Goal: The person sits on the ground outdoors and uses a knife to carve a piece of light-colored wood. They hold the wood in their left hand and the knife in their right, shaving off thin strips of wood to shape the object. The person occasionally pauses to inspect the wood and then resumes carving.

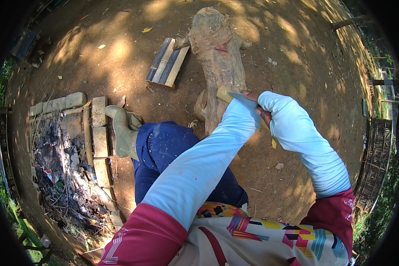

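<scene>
Both my hands meet above the near part of a rough wooden log point(221, 66) that lies on the dirt. A pale bamboo piece point(224, 93) slants between them, its cut end over the log and its other end coming out below my hands. My left hand point(265, 116) is closed round the bamboo piece, mostly hidden by the light blue sleeves. My right hand point(252, 95) is closed just above it. From the right hand a grey knife blade point(238, 96) lies against the bamboo; its handle is hidden.
Several split bamboo strips, dark and pale, form a small rack point(167, 62) left of the log. A brick border point(101, 142) surrounds ash and litter point(62, 164) at the left. My boot point(123, 128) rests beside the bricks. A woven bamboo panel point(377, 164) stands at the right.
</scene>
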`<state>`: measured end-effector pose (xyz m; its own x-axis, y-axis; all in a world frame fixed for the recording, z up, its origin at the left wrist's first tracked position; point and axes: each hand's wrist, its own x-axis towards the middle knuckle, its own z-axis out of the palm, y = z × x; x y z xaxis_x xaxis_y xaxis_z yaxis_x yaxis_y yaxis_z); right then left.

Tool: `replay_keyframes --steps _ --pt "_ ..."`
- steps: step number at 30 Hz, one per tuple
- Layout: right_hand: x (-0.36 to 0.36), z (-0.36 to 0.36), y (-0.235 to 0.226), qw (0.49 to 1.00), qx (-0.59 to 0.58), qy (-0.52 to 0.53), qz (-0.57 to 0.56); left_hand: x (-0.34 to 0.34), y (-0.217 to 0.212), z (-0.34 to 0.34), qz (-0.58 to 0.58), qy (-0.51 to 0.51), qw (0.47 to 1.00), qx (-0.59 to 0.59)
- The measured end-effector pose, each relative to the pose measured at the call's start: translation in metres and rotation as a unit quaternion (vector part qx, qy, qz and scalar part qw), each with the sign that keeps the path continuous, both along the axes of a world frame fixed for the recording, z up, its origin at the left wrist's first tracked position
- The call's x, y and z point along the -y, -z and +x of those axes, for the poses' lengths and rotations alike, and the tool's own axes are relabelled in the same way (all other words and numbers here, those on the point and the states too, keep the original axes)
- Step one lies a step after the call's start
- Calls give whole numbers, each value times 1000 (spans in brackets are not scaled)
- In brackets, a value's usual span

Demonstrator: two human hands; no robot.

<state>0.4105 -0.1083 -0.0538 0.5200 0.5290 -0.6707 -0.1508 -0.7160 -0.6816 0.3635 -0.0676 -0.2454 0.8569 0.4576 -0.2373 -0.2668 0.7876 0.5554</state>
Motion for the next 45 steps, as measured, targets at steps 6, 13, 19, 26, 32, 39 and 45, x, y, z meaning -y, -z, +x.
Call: replay_keyframes --steps 6,13,19,26,32,39,45 --pt "-7 -7 -12 999 -26 29 -19 -4 -1 -1 -152 3 987 58" --pt "-4 -7 -8 1000 18 -20 9 1 11 2 32 -3 999 10" --pt "-5 -6 -13 999 16 -13 -41 3 6 3 -86 -18 996 25" --pt "-23 -15 -13 1000 -2 -3 -30 15 86 49 -394 -15 907 146" --pt "-7 -2 -8 967 165 -191 -18 18 63 38 -353 22 934 53" --pt "-11 4 -7 966 147 -196 -82 7 4 11 -263 -2 964 -26" --pt "-11 -2 -6 937 219 -264 -62 -6 -30 2 -236 33 970 -44"
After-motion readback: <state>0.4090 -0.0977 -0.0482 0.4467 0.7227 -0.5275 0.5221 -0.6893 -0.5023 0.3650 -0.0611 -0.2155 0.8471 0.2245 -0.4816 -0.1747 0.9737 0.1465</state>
